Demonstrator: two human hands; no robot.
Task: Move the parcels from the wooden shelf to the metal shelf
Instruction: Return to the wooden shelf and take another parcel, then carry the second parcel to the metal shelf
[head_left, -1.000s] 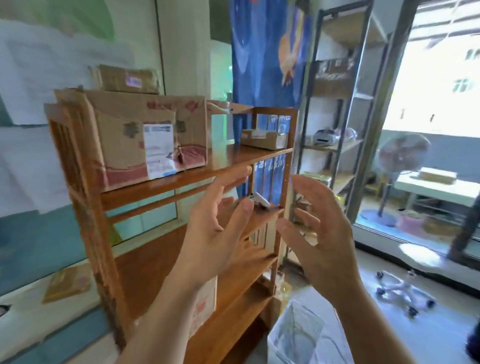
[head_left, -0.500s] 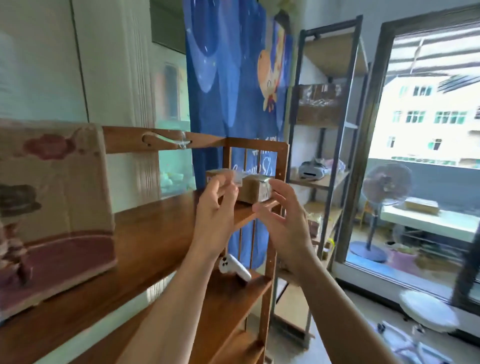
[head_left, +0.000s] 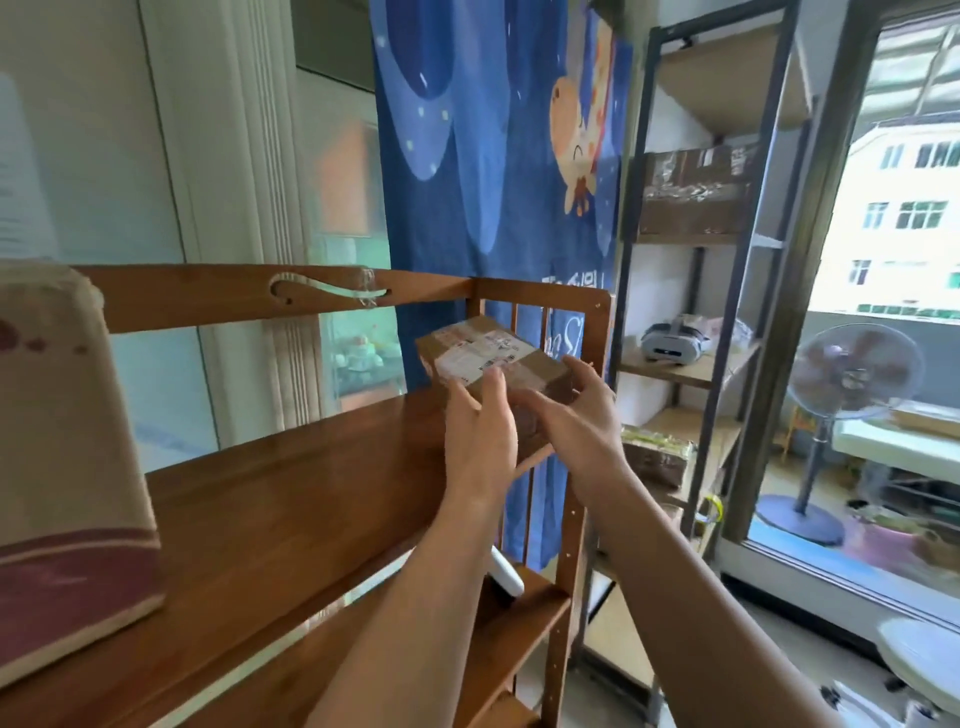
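Parcels are the job, and the wooden shelf (head_left: 291, 499) serves as the landmark for everything else. Half a second ago the small taped parcel (head_left: 493, 358) sat flat at the right end of the shelf's top board with both hands just closing on it; now it is tilted, its near edge raised off the board, so the lift has begun. That suggests the carry to the metal shelf (head_left: 696, 249), just right of the wooden shelf, comes next.

Largest first: the wooden shelf's top board holds a big cardboard box (head_left: 67, 467) at its left end, untouched, so more parcels remain to shift. A white handheld device (head_left: 506, 571) lies on the board below.

The metal shelf already carries a wrapped carton (head_left: 693, 189) on an upper tier, a white headset (head_left: 670, 345) on the middle tier, and a flat wrapped parcel (head_left: 654, 457) lower down. Free space shows beside the headset, a likely landing spot.

The left hand (head_left: 480, 436) presses against the small parcel's near left side, fingers up over its top edge. The right hand (head_left: 579, 410) cups the near right corner. Together they clamp the parcel between them, above the right end of the wooden shelf.
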